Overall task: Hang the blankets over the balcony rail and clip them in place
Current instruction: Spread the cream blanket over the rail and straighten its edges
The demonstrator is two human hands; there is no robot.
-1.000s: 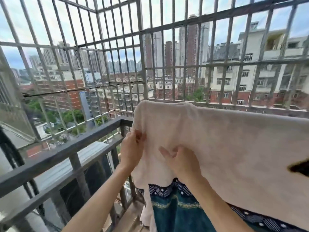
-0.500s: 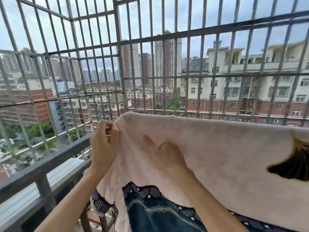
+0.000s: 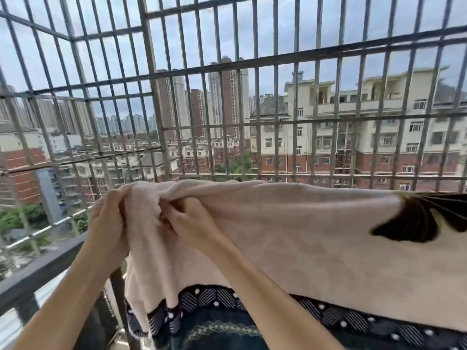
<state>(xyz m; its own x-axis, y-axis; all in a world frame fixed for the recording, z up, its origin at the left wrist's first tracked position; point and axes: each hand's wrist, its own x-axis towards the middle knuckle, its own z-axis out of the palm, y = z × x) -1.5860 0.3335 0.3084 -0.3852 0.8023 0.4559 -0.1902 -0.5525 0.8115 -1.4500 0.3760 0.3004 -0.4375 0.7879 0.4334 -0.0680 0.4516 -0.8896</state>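
Note:
A cream blanket [image 3: 290, 236] with a dark patterned border and a black patch at the right hangs over the balcony rail, which it hides along the front. My left hand [image 3: 108, 223] grips the blanket's left corner at the top edge. My right hand [image 3: 187, 218] pinches a bunched fold of the same cloth just beside it, fingers curled into the fabric. No clip shows in either hand. The bare grey rail [image 3: 43, 266] runs away to the left of the blanket.
A metal security grille [image 3: 151, 79] closes in the balcony ahead and to the left, close behind the rail. Apartment blocks and trees lie beyond it. A rail post [image 3: 118, 296] stands below the blanket's left corner.
My right hand has gone from lying flat on the cloth to pinching a fold near the corner. Both hands have risen to the top edge and gathered the blanket's left end.

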